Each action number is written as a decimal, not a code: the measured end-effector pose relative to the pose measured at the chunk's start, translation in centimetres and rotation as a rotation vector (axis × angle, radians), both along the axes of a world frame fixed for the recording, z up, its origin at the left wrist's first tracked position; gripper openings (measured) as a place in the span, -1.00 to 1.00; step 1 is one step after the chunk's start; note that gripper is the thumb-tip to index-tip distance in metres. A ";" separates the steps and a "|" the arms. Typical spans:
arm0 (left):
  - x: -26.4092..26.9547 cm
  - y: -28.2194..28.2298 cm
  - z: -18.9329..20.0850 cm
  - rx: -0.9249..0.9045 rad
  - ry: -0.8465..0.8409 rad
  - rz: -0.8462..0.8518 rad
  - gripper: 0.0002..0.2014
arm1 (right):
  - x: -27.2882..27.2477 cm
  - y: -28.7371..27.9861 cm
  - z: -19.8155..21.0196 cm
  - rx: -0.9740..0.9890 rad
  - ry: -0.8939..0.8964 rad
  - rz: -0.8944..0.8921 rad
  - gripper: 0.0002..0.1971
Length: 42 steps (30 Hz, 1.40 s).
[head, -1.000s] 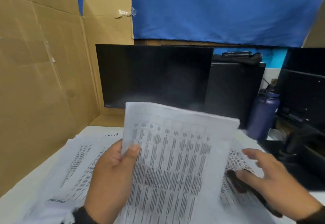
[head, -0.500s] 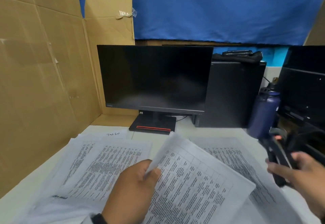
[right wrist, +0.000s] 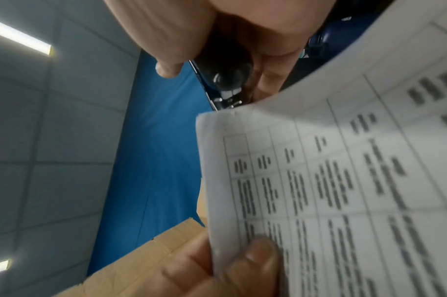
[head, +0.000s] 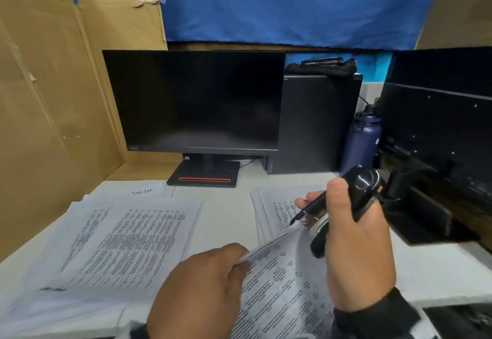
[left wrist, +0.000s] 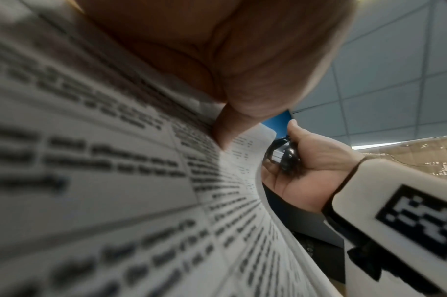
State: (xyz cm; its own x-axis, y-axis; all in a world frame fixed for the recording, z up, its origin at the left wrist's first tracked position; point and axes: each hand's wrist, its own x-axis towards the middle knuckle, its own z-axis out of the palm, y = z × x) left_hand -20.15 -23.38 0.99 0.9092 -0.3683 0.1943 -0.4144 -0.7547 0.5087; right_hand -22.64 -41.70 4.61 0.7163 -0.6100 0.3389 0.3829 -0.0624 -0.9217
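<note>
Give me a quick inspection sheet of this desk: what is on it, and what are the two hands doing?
Surface: white desk, largely under paper.
Job's things: printed sheets lifted off the desk; black stapler with its mouth at their top corner.
Clutter: left paper stack, right paper stack, purple bottle.
Hands: left hand pinches the sheets' edge; right hand grips the stapler, fingers curled round it.
Cables: one thin cable beside the monitor stand.
Surroundings: dark monitor, black computer tower, cardboard wall, blue cloth.
</note>
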 end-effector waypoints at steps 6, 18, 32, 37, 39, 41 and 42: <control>-0.4 0.1 0.7 -0.033 -0.019 -0.045 -0.70 | -0.2 2.2 -0.3 -0.012 -0.078 -0.067 -0.39; -0.3 0.7 0.6 -0.011 -0.063 -0.086 -0.66 | 0.4 4.1 1.0 0.065 -0.106 -0.100 -0.19; -0.5 0.3 -1.7 0.029 -0.192 -0.124 -0.84 | 1.6 3.6 -1.2 -0.073 -0.097 -0.185 -0.56; -0.4 0.1 -1.7 -0.002 -0.210 -0.116 -0.81 | 1.9 2.0 -0.2 -0.126 -0.091 -0.052 -0.43; 0.8 0.9 -1.4 -0.039 -0.147 -0.065 -0.75 | 2.6 -0.5 0.3 -0.131 -0.104 -0.030 -0.53; 2.5 2.3 -0.7 -0.170 -0.019 0.007 -0.72 | 3.7 -4.2 0.3 -0.115 -0.079 -0.036 -0.67; 3.3 3.1 -0.2 -0.278 0.051 0.057 -0.75 | 4.5 -6.3 0.0 -0.144 -0.008 -0.038 -0.74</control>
